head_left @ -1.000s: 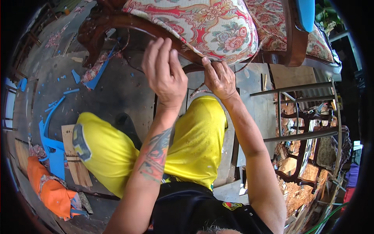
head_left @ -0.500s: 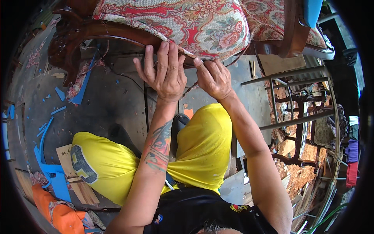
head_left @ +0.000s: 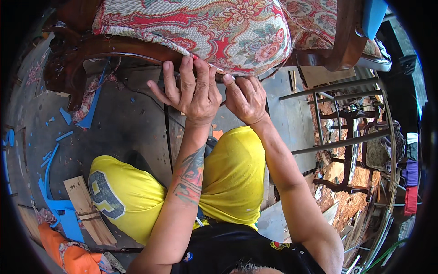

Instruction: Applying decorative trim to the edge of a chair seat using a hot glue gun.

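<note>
A carved dark-wood chair with a seat in red, cream and floral upholstery fabric fills the top of the view. Along the front rail runs a folded fabric edge. My left hand lies with fingers stretched out and fairly apart, their tips pressed on that edge and the rail. Just to its right, my right hand has its thumb and curled fingers pinched on the same edge under the seat's rounded front. What lies beneath its fingers is hidden.
Blue foam offcuts and wood boards lie on the floor at left, near an orange cloth. A dark metal frame and wooden furniture frames stand at right. My knees in yellow shorts are below my hands.
The chair appears shifted slightly left and down in view. My left fingers have spread a little more along the edge; my right hand keeps its pinch and sits slightly lower.
</note>
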Motion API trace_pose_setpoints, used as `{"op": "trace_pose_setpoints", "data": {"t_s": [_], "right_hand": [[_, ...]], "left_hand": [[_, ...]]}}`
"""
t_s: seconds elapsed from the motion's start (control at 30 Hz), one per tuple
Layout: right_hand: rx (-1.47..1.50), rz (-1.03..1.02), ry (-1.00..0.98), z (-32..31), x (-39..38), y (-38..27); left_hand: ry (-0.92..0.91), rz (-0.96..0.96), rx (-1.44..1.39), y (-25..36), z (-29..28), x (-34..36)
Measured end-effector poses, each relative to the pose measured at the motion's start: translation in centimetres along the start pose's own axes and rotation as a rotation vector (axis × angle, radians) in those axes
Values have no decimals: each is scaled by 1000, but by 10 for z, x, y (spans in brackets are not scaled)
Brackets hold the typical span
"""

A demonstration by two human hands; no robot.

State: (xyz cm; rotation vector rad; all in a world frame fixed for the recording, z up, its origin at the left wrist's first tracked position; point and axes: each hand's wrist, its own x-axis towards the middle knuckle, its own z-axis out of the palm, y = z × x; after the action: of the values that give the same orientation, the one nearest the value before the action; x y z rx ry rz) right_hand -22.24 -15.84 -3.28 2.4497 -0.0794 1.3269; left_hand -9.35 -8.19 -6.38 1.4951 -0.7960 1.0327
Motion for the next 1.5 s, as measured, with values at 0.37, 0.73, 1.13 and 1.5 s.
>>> {"op": "trace_pose_setpoints", "data": {"t_s": [0.37, 0.73, 1.13, 1.5], "right_hand": [[16, 71, 28, 1, -1, -4], [7, 109, 73, 3, -4, -6], [30, 150, 76, 3, -3, -10], [32, 119, 72, 6, -4, -10]], "left_hand": [[12, 10, -22, 1, 4, -1], [-67, 68, 143, 6, -9, -6], [-40, 40, 154, 13, -2, -11], [-38, -8, 77, 13, -3, -12]]}}
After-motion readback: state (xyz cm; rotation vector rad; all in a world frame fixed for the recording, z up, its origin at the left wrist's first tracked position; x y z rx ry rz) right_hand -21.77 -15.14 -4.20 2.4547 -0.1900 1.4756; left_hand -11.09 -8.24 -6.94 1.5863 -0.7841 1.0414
